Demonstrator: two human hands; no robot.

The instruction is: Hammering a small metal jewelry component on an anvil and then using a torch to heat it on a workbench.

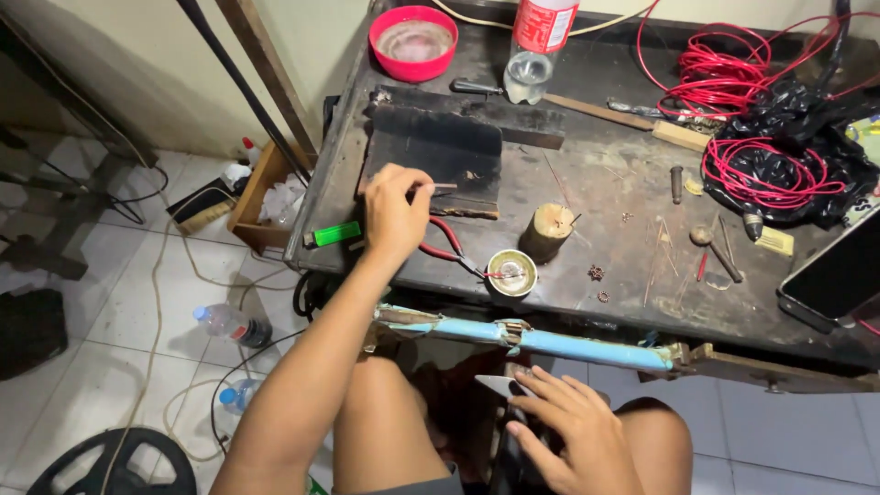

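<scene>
My left hand (394, 215) reaches over the dark worktable (596, 174) and pinches a thin short stick (444, 187) against the edge of a charred black block (435, 151). Red-handled pliers (446, 246) lie just under that hand, their tips touching a small round tin (511, 273). A short wooden stump (547, 231) stands beside the tin. My right hand (570, 431) is low over my lap, below the table edge, its fingers on a pointed silvery metal piece (500, 385) and a dark object that is mostly hidden.
A green lighter (334, 234) lies at the table's left edge. A red bowl (414, 38) and a plastic bottle (536, 41) stand at the back. Red wire coils (752, 174) on a black bag and a phone (839, 275) fill the right. A blue pipe (568, 344) runs along the front.
</scene>
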